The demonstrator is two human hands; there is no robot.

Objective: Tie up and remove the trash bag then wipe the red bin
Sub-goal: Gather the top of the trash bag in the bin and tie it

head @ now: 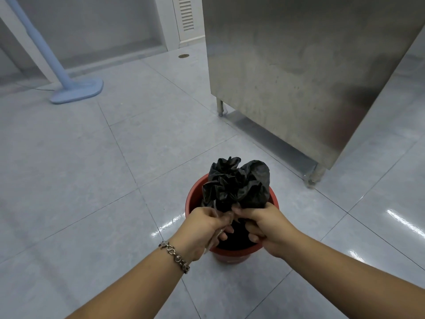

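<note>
The crumpled black plastic trash bag (236, 185) sits low in the centre of the frame, its body down inside the round red plastic bin (232, 250) and its gathered mouth bunched into two ruffled lobes that rise above the rim. Its long axis runs roughly upright, out of the bin, with the open end pointing up and slightly toward the top of the frame.

Both hands meet at the neck just below the ruffles. The left hand (204, 226) is clenched on a twisted strand of the plastic, which trails down past its palm; the right hand (266, 226) is clenched on the neck beside it, knuckles nearly touching the left.

The step looks like tying. To do it well, I would keep the neck pinched tight and low, draw enough slack for a firm knot, and hold the bag down so the bin does not tip.

The bin stands on the glossy pale grey tiled floor (92, 180), with a stainless steel cabinet (310, 77) at upper right and a light blue stand base (76, 90) at upper left.
</note>
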